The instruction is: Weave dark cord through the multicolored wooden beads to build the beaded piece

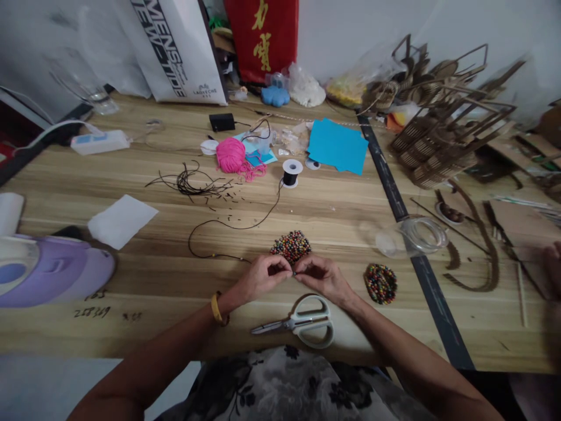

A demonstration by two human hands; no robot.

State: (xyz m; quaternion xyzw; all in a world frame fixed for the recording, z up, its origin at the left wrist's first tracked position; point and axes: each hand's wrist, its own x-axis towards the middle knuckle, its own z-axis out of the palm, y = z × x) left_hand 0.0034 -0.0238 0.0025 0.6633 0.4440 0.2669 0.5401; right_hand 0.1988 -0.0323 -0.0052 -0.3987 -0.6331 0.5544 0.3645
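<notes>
My left hand (267, 273) is closed in a pinch, and a thin black cord (205, 224) runs into it from a white spool (292, 173). A few small beads are threaded along that cord. Fingertip to fingertip with it, my right hand (323, 275) pinches a tiny dark bead (294, 273). Just beyond both hands lies a pile of multicoloured beads (293, 245). Scissors with pale handles (312, 321) rest below the hands, blades pointing left. To the right sits a coiled strand of similar beads (381, 283).
Black cord pieces (193, 182), pink yarn (231, 155) and blue sheets (338, 145) lie farther back. A purple-and-white device (65, 269) stands left, near white paper (123, 221). Rolled clear tape (423, 235) and woven brown baskets (432, 140) are right. Another person's hand (553, 263) shows at the right edge.
</notes>
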